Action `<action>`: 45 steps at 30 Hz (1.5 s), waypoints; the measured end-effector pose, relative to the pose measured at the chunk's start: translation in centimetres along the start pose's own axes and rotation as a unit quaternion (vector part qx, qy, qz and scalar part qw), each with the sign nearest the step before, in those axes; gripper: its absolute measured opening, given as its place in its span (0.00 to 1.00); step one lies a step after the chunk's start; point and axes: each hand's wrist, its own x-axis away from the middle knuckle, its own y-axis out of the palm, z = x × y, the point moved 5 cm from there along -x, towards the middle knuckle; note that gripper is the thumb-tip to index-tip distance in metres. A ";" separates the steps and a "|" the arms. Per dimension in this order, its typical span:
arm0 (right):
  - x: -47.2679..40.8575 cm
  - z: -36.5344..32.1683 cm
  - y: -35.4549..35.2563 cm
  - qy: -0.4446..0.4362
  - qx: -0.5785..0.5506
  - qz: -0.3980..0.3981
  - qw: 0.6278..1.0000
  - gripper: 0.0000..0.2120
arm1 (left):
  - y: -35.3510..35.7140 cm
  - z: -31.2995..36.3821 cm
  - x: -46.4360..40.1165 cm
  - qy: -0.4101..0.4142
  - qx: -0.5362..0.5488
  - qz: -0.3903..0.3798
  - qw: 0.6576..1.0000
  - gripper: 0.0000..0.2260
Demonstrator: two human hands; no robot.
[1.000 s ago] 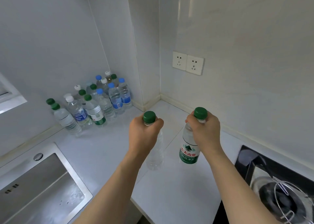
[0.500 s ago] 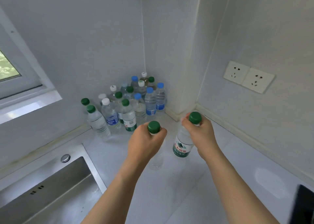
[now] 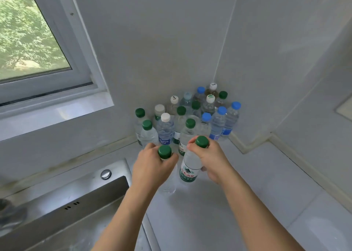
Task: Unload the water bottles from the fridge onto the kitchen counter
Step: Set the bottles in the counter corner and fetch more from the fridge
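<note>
My left hand (image 3: 152,167) grips the neck of a green-capped water bottle (image 3: 165,152); its clear body hangs below my fingers, just above the white counter (image 3: 238,199). My right hand (image 3: 213,159) holds a second green-capped bottle (image 3: 188,171) by the neck, its green and white label facing me. Both bottles are upright, side by side, right in front of a cluster of several bottles (image 3: 187,117) with green, blue and white caps standing in the counter's back corner.
A steel sink (image 3: 62,208) with a round knob lies at the lower left, its rim next to my left forearm. A window (image 3: 32,37) sits above it. White walls close the corner; a raised ledge (image 3: 253,146) runs along the right wall.
My view has swung left and closer to the corner. Both hands have carried their bottles forward, nearer the cluster. The wall sockets have slid out of view.
</note>
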 end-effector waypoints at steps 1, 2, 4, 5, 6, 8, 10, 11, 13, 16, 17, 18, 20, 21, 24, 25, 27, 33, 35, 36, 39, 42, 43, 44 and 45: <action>-0.7 0.1 0.9 0.003 0.005 -0.004 1.000 0.04 | -0.1 -0.8 -0.6 -0.001 0.003 0.004 1.000 0.13; -1.2 0.2 1.7 0.004 0.013 -0.006 1.000 0.05 | -0.2 -1.4 -1.2 0.001 0.005 0.005 1.000 0.12; -2.1 0.4 2.9 -0.006 0.030 -0.002 1.000 0.05 | -0.1 -2.4 -2.0 0.013 0.009 0.006 1.000 0.11; -2.6 0.4 3.4 -0.017 0.041 0.001 0.999 0.05 | -0.1 -2.9 -2.3 0.017 0.013 0.006 1.000 0.11; -3.0 0.4 3.9 -0.029 0.054 0.004 0.998 0.05 | 0.0 -3.5 -2.7 0.019 0.015 0.006 1.000 0.11; -3.7 0.6 4.7 -0.050 0.080 0.014 0.995 0.05 | 0.2 -4.5 -3.2 0.019 0.013 0.003 1.000 0.10; -4.2 0.8 5.0 -0.063 0.100 0.029 0.993 0.05 | 0.6 -5.5 -3.5 0.019 0.000 -0.008 1.000 0.12; -4.4 0.9 5.2 -0.070 0.109 0.036 0.991 0.05 | 0.8 -5.8 -3.5 0.018 -0.005 -0.015 1.000 0.13; -4.7 1.3 5.6 -0.082 0.134 0.045 0.986 0.06 | 1.0 -6.7 -3.1 0.006 0.006 -0.022 1.000 0.15; -4.9 2.0 6.0 -0.098 0.183 0.055 0.977 0.10 | 1.1 -7.8 -2.3 -0.024 0.027 -0.039 0.999 0.19; -4.9 2.1 6.0 -0.102 0.199 0.057 0.973 0.11 | 1.3 -8.1 -2.0 -0.039 0.037 -0.051 0.997 0.21; -4.9 1.9 6.0 -0.100 0.218 0.055 0.969 0.12 | 1.5 -8.5 -1.7 -0.054 0.046 -0.064 0.995 0.23; -5.2 1.8 5.9 -0.065 0.282 0.048 0.956 0.16 | 2.3 -9.1 -1.2 -0.071 0.057 -0.086 0.992 0.27; -5.4 1.9 5.8 -0.030 0.318 0.040 0.947 0.21 | 2.8 -9.5 -0.9 -0.081 0.065 -0.092 0.990 0.28; -5.8 3.2 6.2 0.100 0.324 -0.018 0.940 0.39 | 4.0 -10.7 -0.9 -0.123 0.087 -0.097 0.984 0.31; -5.6 3.9 6.5 0.153 0.281 -0.050 0.946 0.43 | 4.4 -11.1 -0.9 -0.131 0.081 -0.102 0.983 0.31; -5.0 5.2 7.5 0.250 0.156 -0.125 0.947 0.44 | 5.1 -11.9 -0.9 -0.144 0.062 -0.118 0.981 0.28; -5.0 6.9 7.7 0.309 -0.067 -0.183 0.931 0.48 | 7.0 -13.3 -0.9 -0.166 0.067 -0.120 0.976 0.22; -5.2 6.9 7.7 0.297 -0.066 -0.185 0.934 0.54 | 7.4 -13.2 -1.4 -0.162 0.072 -0.116 0.977 0.21; -5.3 6.9 7.8 0.290 -0.065 -0.181 0.937 0.55 | 7.5 -13.2 -1.8 -0.162 0.074 -0.115 0.977 0.21; -6.2 7.3 7.7 0.278 -0.066 -0.161 0.945 0.51 | 8.0 -12.9 -3.1 -0.164 0.072 -0.112 0.977 0.20; -6.7 7.6 7.8 0.277 -0.055 -0.162 0.945 0.56 | 8.1 -12.9 -3.9 -0.173 0.065 -0.111 0.976 0.19; -6.9 7.7 7.8 0.276 -0.052 -0.165 0.945 0.56 | 8.2 -12.9 -4.1 -0.174 0.058 -0.111 0.977 0.19; -7.0 7.8 7.7 0.276 -0.050 -0.168 0.945 0.56 | 8.3 -12.9 -4.1 -0.173 0.053 -0.110 0.977 0.19; -7.0 7.9 7.6 0.277 -0.049 -0.173 0.944 0.56 | 8.3 -13.0 -4.0 -0.172 0.051 -0.110 0.978 0.20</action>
